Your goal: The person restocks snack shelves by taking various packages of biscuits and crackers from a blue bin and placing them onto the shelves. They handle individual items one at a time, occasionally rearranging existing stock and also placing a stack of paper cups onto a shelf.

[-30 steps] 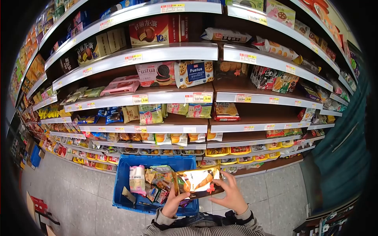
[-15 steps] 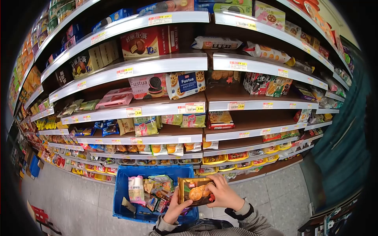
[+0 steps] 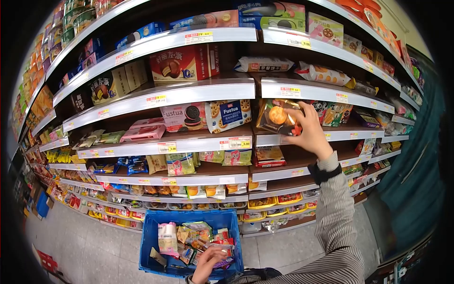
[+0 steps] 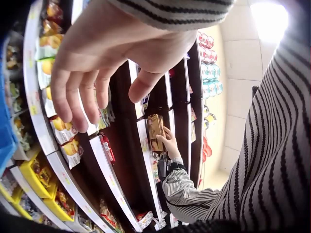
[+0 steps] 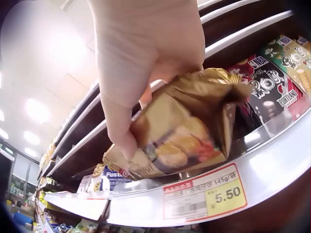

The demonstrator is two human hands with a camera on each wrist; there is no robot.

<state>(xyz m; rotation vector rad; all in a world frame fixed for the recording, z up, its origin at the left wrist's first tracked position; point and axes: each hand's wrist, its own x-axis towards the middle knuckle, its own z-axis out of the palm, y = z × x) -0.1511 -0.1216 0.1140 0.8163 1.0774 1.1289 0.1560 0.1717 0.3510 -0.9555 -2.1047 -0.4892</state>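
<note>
"Starting closest to the body, what is the left hand [image 3: 209, 261] doing?"

"It hangs over the blue crate [image 3: 150, 233], fingers loosely spread and bent a little, grasping nothing. Mixed packets lie in the crate below, with a pink packet [image 3: 167, 239] at the far left."

"And the right hand [image 3: 309, 130]?"

"Stretched out to the shelf, well apart from the left one. It grips the brown cookie pack [image 3: 273, 119] by its right-hand end, thumb against one face; most of the fingers are hidden behind the pack in the right wrist view."

"So where exactly is the pack?"

"Just left of the right palm in the head view, tilted, at the front of a shelf, and far beyond the left hand. It sits right above a price tag [image 5: 204, 194] reading 5.50. I can't tell whether its lower edge rests on the shelf."

"What's around it?"

"On its left, across the gap between shelf sections, a blue-and-white Fustua box [image 3: 229, 116]. Beyond the right hand, on its other side, some upright snack boxes [image 3: 338, 113]."
</note>
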